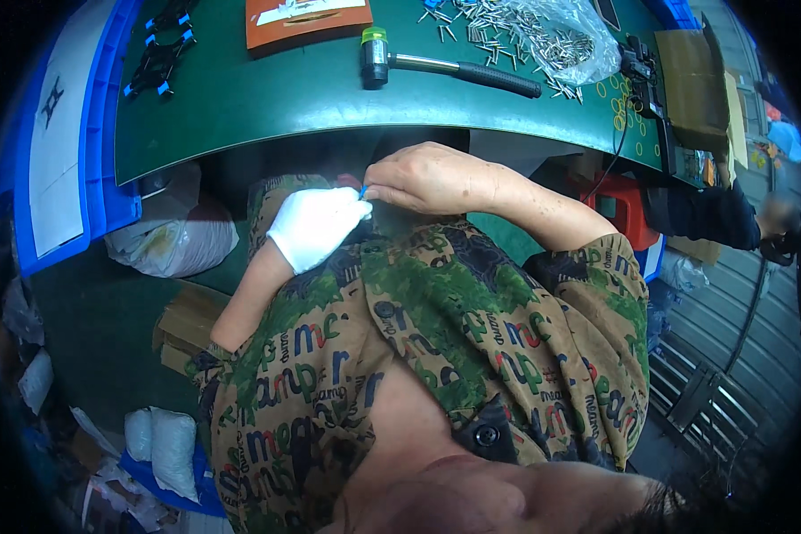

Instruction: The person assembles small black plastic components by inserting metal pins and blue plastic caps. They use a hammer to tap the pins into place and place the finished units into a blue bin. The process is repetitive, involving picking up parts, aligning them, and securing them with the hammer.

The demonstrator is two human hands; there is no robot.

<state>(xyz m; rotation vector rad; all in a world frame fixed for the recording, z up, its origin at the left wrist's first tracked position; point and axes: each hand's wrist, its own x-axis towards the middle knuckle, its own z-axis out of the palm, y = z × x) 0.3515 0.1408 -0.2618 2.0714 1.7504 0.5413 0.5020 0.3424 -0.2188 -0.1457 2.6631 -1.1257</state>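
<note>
My left hand [314,229], in a white glove, meets my bare right hand [425,180] in front of my body, just off the table's near edge. Both hands are closed in a pinch, fingertips together. A small blue piece [362,192] shows between the fingertips; its shape is mostly hidden. Beyond the hands, a mallet [423,64] with a black and yellow-green head lies on the green table [267,116], its black grip toward the right. Several black frame-like parts with blue tips [158,64] lie at the table's far left.
An orange block [307,31] lies at the back. Metal pins [494,31] spill from a clear plastic bag [587,27]. Yellow rings [621,116] and a cardboard box [696,89] are at right. Blue bins [107,178] edge the left. Another person's arm [712,218] shows beside a red stool [627,209].
</note>
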